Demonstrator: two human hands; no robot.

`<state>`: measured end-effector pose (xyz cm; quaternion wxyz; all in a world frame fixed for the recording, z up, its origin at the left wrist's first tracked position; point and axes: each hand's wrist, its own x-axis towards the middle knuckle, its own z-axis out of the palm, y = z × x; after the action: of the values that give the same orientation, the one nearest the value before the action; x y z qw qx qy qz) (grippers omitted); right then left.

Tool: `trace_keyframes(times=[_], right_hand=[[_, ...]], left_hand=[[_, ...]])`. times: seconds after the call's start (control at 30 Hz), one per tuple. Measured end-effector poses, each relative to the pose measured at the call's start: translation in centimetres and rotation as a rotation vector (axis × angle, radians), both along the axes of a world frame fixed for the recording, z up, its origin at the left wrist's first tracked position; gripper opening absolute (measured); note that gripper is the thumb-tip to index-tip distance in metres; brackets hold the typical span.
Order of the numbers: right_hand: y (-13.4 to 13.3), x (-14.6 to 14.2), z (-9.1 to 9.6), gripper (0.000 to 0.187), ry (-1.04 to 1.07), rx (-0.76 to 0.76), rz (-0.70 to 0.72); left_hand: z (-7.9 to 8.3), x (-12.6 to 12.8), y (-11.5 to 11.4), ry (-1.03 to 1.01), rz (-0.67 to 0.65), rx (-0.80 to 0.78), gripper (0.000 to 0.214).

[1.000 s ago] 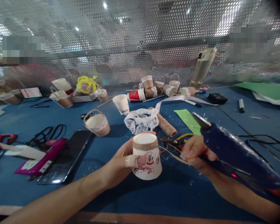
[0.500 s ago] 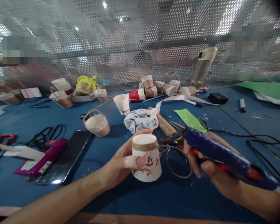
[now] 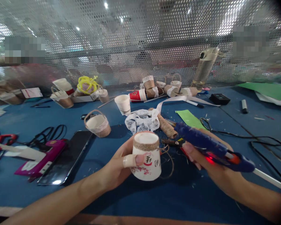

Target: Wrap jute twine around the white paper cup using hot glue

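Paper cup (image 3: pixel 149 164) and glue gun (image 3: pixel 203 140) (one each) in two hands (image 3: pixel 118 165) (image 3: pixel 199 156)

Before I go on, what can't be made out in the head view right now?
All in the head view:
Left hand: fingers beyond the thumb, mostly hidden behind the white cup.
Blue glue gun: nozzle tip blurred against the twine roll.
White stick: rear end cut off by the right edge.
Pliers: handles partly hidden by the right hand.

Right grip (image 3: pixel 202 155) no longer pinches the twine (image 3: pixel 173 164); its free length curls loose beside the cup (image 3: pixel 152 165). Glue gun (image 3: pixel 201 140) sits further left than before, nozzle (image 3: pixel 170 122) overlapping the twine roll (image 3: pixel 166 127) in view.
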<state>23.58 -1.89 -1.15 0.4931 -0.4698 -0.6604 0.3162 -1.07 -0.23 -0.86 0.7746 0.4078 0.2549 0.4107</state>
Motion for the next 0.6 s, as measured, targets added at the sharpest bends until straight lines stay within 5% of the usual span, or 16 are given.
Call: trace_keyframes(times=[0.4,0.6], right_hand=[[-0.03,0.61,0.22,0.021,-0.144,0.094,0.214],[-0.39,0.50,0.55,0.025,-0.174,0.104,0.208]], left_hand=[[0.39,-0.03,0.04,-0.063,0.024,0.038,0.046],[0.54,0.14,-0.15,-0.034,0.079,0.084,0.044]])
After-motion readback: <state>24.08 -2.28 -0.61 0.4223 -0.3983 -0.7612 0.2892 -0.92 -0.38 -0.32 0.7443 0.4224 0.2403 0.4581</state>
